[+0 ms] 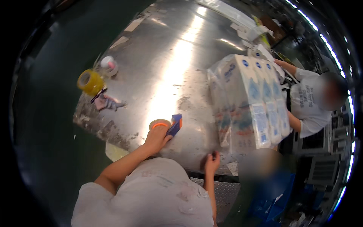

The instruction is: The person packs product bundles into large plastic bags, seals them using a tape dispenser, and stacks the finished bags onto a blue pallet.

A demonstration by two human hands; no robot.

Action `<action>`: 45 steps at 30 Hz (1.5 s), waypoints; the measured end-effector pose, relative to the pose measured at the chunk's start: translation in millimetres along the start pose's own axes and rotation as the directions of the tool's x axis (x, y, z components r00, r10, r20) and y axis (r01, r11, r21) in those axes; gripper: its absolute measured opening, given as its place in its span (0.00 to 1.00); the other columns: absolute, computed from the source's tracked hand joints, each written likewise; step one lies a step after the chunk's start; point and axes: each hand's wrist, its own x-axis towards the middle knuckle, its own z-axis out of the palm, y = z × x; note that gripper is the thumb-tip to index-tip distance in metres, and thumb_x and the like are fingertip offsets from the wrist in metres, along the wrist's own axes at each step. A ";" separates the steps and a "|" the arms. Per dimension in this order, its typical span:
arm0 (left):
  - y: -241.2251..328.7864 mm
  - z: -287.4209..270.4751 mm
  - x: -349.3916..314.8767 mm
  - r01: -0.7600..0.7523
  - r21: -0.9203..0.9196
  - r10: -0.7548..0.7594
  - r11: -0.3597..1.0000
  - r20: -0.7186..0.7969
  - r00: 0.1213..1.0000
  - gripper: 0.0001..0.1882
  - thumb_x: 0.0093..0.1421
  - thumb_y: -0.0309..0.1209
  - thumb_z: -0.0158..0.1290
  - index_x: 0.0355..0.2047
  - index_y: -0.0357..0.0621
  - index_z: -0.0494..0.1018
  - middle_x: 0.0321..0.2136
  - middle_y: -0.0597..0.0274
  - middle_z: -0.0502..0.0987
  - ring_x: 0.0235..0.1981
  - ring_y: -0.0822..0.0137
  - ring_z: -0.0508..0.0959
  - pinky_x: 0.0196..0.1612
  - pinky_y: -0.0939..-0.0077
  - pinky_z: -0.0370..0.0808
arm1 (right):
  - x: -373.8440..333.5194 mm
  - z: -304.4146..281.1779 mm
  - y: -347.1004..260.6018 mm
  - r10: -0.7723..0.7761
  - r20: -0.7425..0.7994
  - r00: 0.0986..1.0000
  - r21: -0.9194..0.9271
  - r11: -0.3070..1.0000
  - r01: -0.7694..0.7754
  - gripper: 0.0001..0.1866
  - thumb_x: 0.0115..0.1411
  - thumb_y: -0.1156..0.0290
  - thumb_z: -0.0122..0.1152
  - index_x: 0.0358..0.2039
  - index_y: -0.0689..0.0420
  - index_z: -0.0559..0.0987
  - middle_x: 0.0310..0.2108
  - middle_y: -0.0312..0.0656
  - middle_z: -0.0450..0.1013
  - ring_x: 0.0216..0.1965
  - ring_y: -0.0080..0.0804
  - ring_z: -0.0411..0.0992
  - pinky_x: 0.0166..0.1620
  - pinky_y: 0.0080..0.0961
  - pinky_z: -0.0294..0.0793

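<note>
My left hand is wrapped over a blue and orange tape dispenser, which rests on the metal table near its front edge. An orange-cored tape roll sits in the dispenser, partly under my fingers. My right hand hovers at the table's near edge with its fingers curled in. A dark spot shows at those fingertips, too small to make out. To the right of it stands a large bundle of white and blue packs in clear plastic wrap. It is apart from both my hands.
A co-worker stands at the right, arms reaching behind the bundle. Yellow tape rolls, a white cup-like container and a crumpled cloth lie along the left edge of the metal table. A blue bin is at lower right.
</note>
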 end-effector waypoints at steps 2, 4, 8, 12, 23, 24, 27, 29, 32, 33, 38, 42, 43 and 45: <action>21.1 5.7 -0.1 -0.181 -0.009 0.181 0.983 0.027 0.983 0.16 0.52 0.32 0.55 0.39 0.36 0.68 0.32 0.49 0.73 0.35 0.48 0.73 0.38 0.58 0.70 | -17.7 20.0 -40.6 0.169 0.276 0.946 0.397 0.876 -0.272 0.29 0.57 0.67 0.55 0.57 0.63 0.60 0.53 0.51 0.65 0.54 0.40 0.64 0.54 0.34 0.64; 42.7 10.5 1.2 -0.358 -0.048 0.360 0.933 0.076 0.930 0.16 0.51 0.32 0.56 0.37 0.37 0.69 0.32 0.50 0.73 0.35 0.49 0.74 0.38 0.58 0.70 | -32.2 37.9 -74.5 0.219 0.514 0.829 0.546 0.663 -0.513 0.32 0.60 0.61 0.55 0.60 0.57 0.55 0.53 0.47 0.64 0.53 0.35 0.64 0.51 0.33 0.67; 59.5 21.8 2.9 -0.512 -0.018 0.497 0.859 0.268 0.825 0.15 0.50 0.32 0.58 0.36 0.38 0.69 0.31 0.51 0.73 0.37 0.52 0.74 0.40 0.59 0.70 | -29.8 57.6 -88.0 0.206 0.606 0.769 0.707 0.303 -0.639 0.31 0.59 0.60 0.58 0.57 0.54 0.57 0.47 0.42 0.65 0.49 0.31 0.65 0.45 0.31 0.71; 75.5 9.1 17.7 -0.640 -0.173 0.662 0.749 0.227 0.714 0.16 0.47 0.31 0.59 0.34 0.38 0.70 0.31 0.53 0.74 0.37 0.53 0.73 0.41 0.60 0.69 | -26.6 42.4 -81.5 0.192 0.434 0.880 0.781 0.408 -0.473 0.31 0.55 0.66 0.63 0.55 0.56 0.58 0.41 0.37 0.67 0.42 0.26 0.68 0.40 0.25 0.72; 62.4 -0.5 38.9 0.114 -0.536 0.181 0.836 0.466 0.866 0.27 0.51 0.30 0.58 0.51 0.39 0.66 0.33 0.59 0.74 0.32 0.71 0.73 0.37 0.78 0.71 | -61.8 19.3 -100.1 -0.148 0.183 0.972 0.347 0.935 0.077 0.43 0.49 0.63 0.66 0.60 0.59 0.54 0.50 0.49 0.66 0.51 0.35 0.66 0.53 0.29 0.64; 62.9 -2.6 39.1 0.133 -0.565 0.201 0.814 0.489 0.849 0.27 0.50 0.30 0.58 0.51 0.39 0.66 0.33 0.59 0.74 0.32 0.71 0.73 0.37 0.78 0.71 | -62.6 17.0 -102.8 -0.149 0.196 0.969 0.341 0.937 0.075 0.42 0.50 0.65 0.66 0.60 0.59 0.54 0.50 0.48 0.65 0.52 0.33 0.65 0.54 0.28 0.64; 48.0 5.9 33.9 -0.138 -0.497 0.312 0.857 0.285 0.906 0.27 0.48 0.29 0.59 0.49 0.39 0.67 0.33 0.58 0.75 0.32 0.71 0.74 0.37 0.79 0.71 | -64.0 16.3 -100.4 -0.150 0.197 0.969 0.307 0.948 0.084 0.44 0.49 0.64 0.67 0.61 0.59 0.53 0.50 0.49 0.66 0.52 0.34 0.66 0.53 0.28 0.64; 50.9 -0.3 32.6 -0.070 -0.460 0.259 0.885 0.362 0.895 0.28 0.46 0.28 0.59 0.49 0.39 0.68 0.34 0.59 0.75 0.31 0.69 0.75 0.37 0.78 0.71 | -64.9 16.8 -101.3 -0.164 0.203 0.965 0.290 0.952 0.101 0.44 0.48 0.63 0.67 0.61 0.59 0.53 0.50 0.50 0.66 0.51 0.36 0.67 0.53 0.29 0.65; 50.9 -2.8 29.2 0.009 -0.459 0.197 0.888 0.400 0.895 0.24 0.45 0.25 0.57 0.46 0.37 0.70 0.33 0.57 0.77 0.31 0.67 0.76 0.35 0.75 0.72 | -67.3 14.0 -110.2 -0.208 0.245 0.947 0.260 0.955 0.143 0.45 0.48 0.61 0.68 0.61 0.58 0.54 0.50 0.51 0.67 0.50 0.39 0.68 0.52 0.30 0.66; 50.7 -3.0 28.0 0.032 -0.469 0.181 0.883 0.401 0.898 0.23 0.45 0.24 0.56 0.45 0.36 0.71 0.33 0.56 0.77 0.31 0.66 0.76 0.34 0.74 0.72 | -69.1 11.3 -116.2 -0.225 0.263 0.938 0.250 0.955 0.159 0.45 0.47 0.61 0.68 0.61 0.57 0.55 0.49 0.52 0.68 0.50 0.40 0.69 0.51 0.30 0.67; 56.5 -9.9 29.5 -0.076 -0.398 0.228 0.914 0.351 0.908 0.11 0.47 0.21 0.51 0.34 0.33 0.74 0.26 0.49 0.77 0.28 0.64 0.77 0.34 0.72 0.73 | -79.1 9.2 -131.1 -0.261 0.276 0.925 0.204 0.956 0.209 0.44 0.47 0.59 0.69 0.61 0.54 0.56 0.48 0.51 0.69 0.48 0.40 0.71 0.50 0.31 0.68; 51.2 -12.9 27.9 -0.050 -0.404 0.209 0.914 0.361 0.909 0.10 0.48 0.19 0.49 0.32 0.32 0.74 0.25 0.49 0.78 0.28 0.66 0.77 0.34 0.74 0.73 | -84.1 11.9 -133.5 -0.284 0.241 0.928 0.244 0.943 0.225 0.44 0.48 0.59 0.68 0.61 0.54 0.57 0.48 0.50 0.69 0.48 0.39 0.71 0.50 0.31 0.68; 48.7 -12.0 29.7 -0.044 -0.421 0.215 0.906 0.369 0.904 0.10 0.48 0.19 0.49 0.33 0.32 0.74 0.25 0.50 0.78 0.28 0.67 0.77 0.34 0.74 0.73 | -82.0 14.4 -127.9 -0.285 0.251 0.925 0.249 0.943 0.223 0.43 0.48 0.62 0.67 0.62 0.54 0.56 0.49 0.51 0.69 0.49 0.40 0.70 0.51 0.30 0.68; 42.2 -8.7 33.5 -0.029 -0.454 0.224 0.890 0.380 0.897 0.11 0.48 0.18 0.48 0.33 0.32 0.74 0.25 0.52 0.78 0.29 0.69 0.77 0.34 0.75 0.72 | -81.6 17.4 -125.9 -0.326 0.231 0.916 0.246 0.931 0.269 0.46 0.48 0.58 0.67 0.62 0.56 0.54 0.50 0.54 0.67 0.49 0.45 0.70 0.51 0.33 0.68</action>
